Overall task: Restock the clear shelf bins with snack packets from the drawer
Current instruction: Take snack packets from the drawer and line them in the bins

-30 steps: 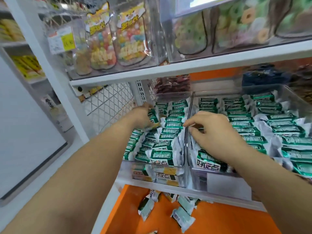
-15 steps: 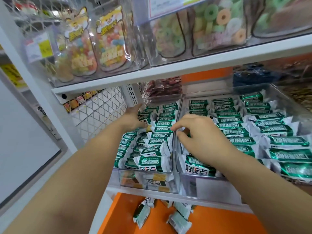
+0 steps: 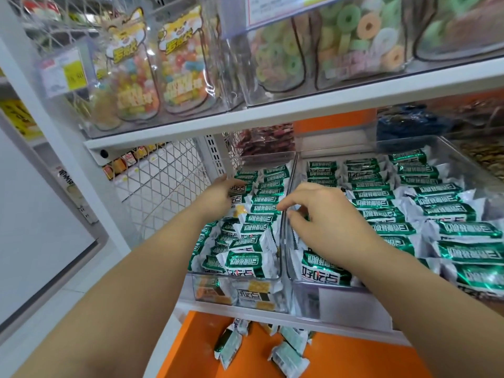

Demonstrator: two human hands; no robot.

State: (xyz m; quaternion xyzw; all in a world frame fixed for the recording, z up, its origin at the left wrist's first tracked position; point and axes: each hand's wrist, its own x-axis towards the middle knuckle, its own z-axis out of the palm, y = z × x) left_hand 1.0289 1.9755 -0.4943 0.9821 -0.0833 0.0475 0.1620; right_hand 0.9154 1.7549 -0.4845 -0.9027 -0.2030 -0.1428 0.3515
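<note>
Left grip [image 3: 218,196] on packet [image 3: 241,190], left bin [image 3: 261,158]

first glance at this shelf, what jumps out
Rows of green-and-white snack packets fill two clear bins on the middle shelf, the left-hand grip on the left bin's rear packets, the right-hand grip over the wall between bins. Above sit bags of bright ring gummies; below, a few loose packets lie in the orange drawer.

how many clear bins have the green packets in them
2: a narrow bin on the left, a wider bin beside it. More may lie off frame.
</note>
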